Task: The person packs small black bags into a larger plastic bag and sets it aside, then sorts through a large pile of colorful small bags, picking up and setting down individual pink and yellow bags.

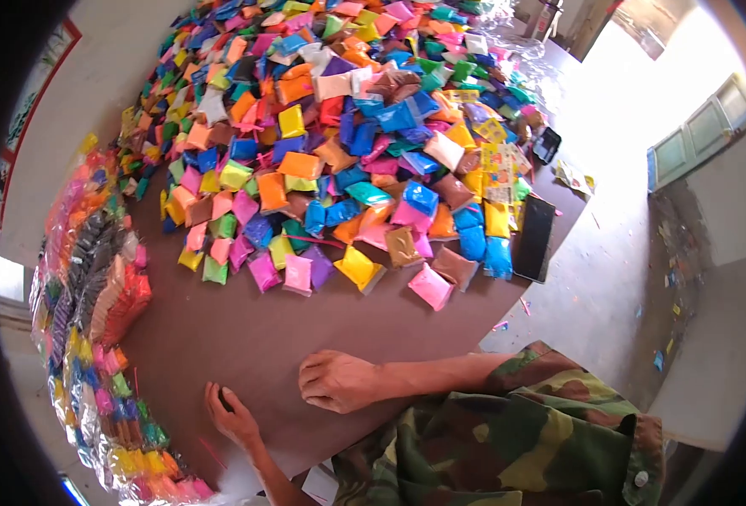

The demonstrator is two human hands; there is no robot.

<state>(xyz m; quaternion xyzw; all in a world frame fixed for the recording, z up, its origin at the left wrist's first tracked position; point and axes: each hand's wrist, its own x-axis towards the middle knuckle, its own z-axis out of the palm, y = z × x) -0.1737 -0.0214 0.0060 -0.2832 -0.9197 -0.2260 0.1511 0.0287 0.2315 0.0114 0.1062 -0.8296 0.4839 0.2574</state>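
Observation:
My left hand (pixel 234 417) is low over the brown tabletop (pixel 221 329), its fingers curved around a small black thing (pixel 226 402) that I cannot make out further. To its right, my right hand (pixel 337 381) rests closed on the table, fingers curled under so that anything inside is hidden. Beyond both hands spreads a big heap of small, soft, coloured packets in clear wrappers. Closest to me along the heap's edge are a pink packet (pixel 430 287), a yellow packet (pixel 359 268) and a light pink packet (pixel 298 274). Neither hand touches the heap.
Clear plastic bags (pixel 103 371) full of coloured packets line the table's left edge. A black phone (pixel 534 239) lies by the right edge, near a printed sheet (pixel 499 171). Thin pink strips (pixel 213 452) lie on the table. Scraps litter the floor (pixel 588 295) to the right.

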